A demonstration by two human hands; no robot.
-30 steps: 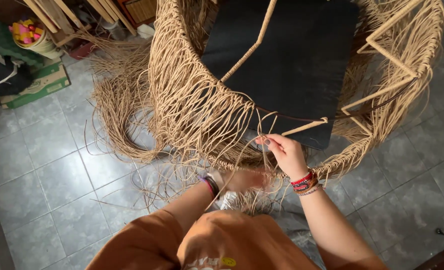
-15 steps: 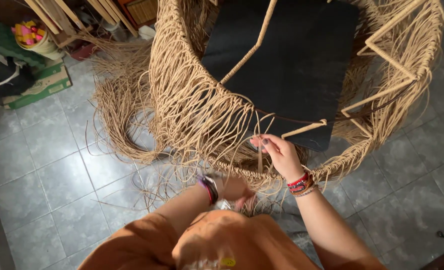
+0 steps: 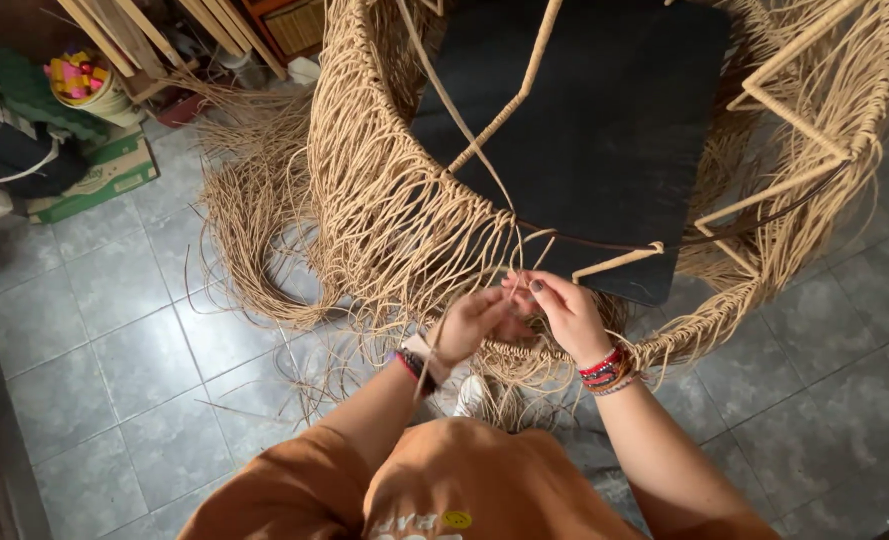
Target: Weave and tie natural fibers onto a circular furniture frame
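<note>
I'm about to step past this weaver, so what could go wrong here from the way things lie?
Loose cane strands spread over the tiled floor beside the woven frame; a foot could catch them and tug the weave. Both hands, left hand and right hand, pinch strands close together at the rim, so a jolt might slip the strand. Bare frame rods jut near the arms and could scrape.

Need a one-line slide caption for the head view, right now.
Both hands, left and right, pinch tan strands at the rim of a woven frame over grey floor tiles.
</note>
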